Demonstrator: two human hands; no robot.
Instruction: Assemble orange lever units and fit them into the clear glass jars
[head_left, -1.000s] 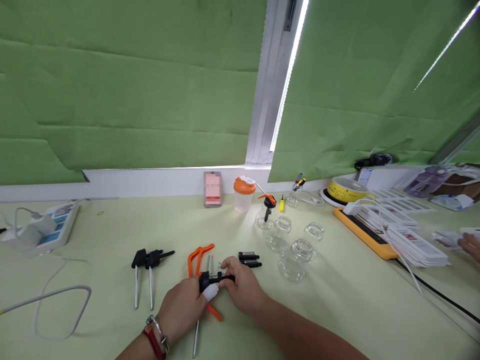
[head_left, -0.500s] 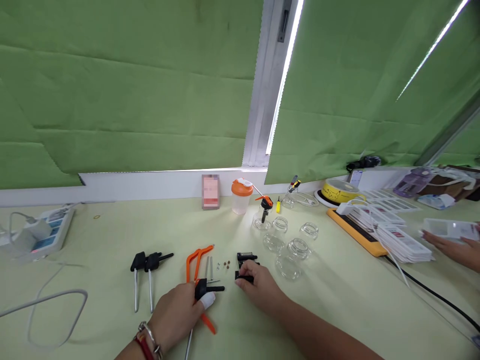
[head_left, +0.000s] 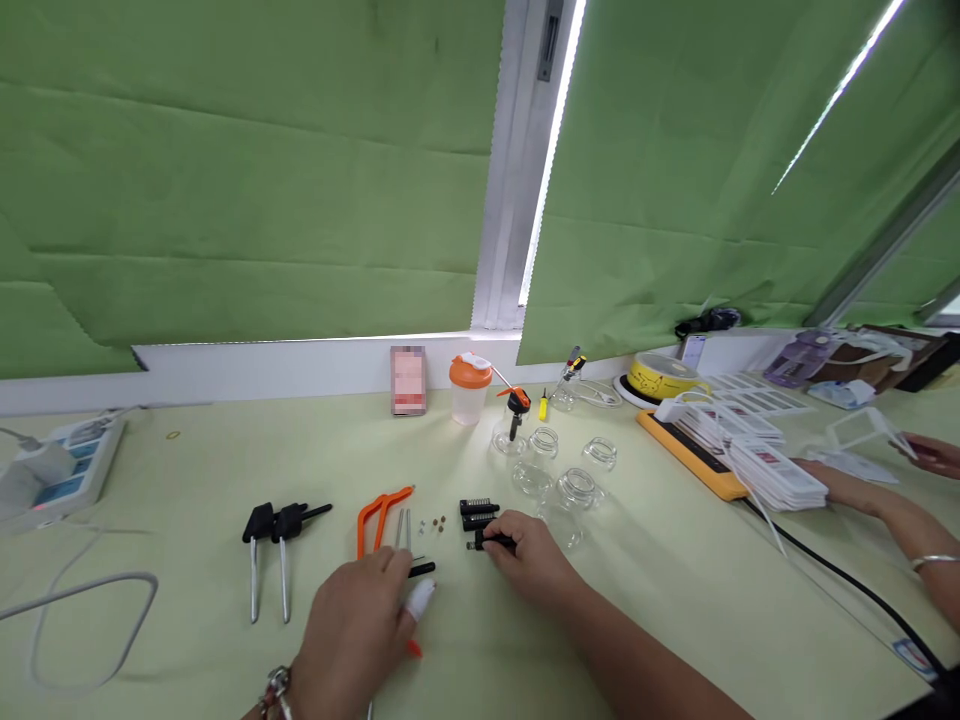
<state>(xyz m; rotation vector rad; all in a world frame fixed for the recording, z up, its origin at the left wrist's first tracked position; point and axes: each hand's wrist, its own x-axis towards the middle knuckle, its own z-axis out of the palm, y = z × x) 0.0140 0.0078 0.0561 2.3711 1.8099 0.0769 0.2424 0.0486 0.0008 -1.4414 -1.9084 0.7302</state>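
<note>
My left hand (head_left: 356, 615), white wrap on the thumb, is closed over a black-headed piece; its short black bar (head_left: 422, 570) sticks out by the thumb, the head mostly hidden. Under that hand lies an orange angled frame (head_left: 373, 510), partly covered. My right hand (head_left: 536, 558) pinches a small black part (head_left: 480, 541) near the table. Just beyond its fingertips lie two similar black parts (head_left: 476, 507), the far one showing a spring-like coil. Thin metal rods (head_left: 404, 528) and tiny brown and clear bits (head_left: 439, 523) sit between my hands.
Two black-headed pieces with metal rods (head_left: 270, 540) lie left. Several glass jars (head_left: 577, 490), an orange-lidded cup (head_left: 469, 390) and a jar with tools (head_left: 568, 385) stand beyond. An orange power strip (head_left: 690, 455) and white stacks lie right, near another person's hands (head_left: 847, 485).
My right hand has drawn its black part slightly away from the other two. My left hand has shifted forward over the black head. The view has turned right; the other person's hands have moved.
</note>
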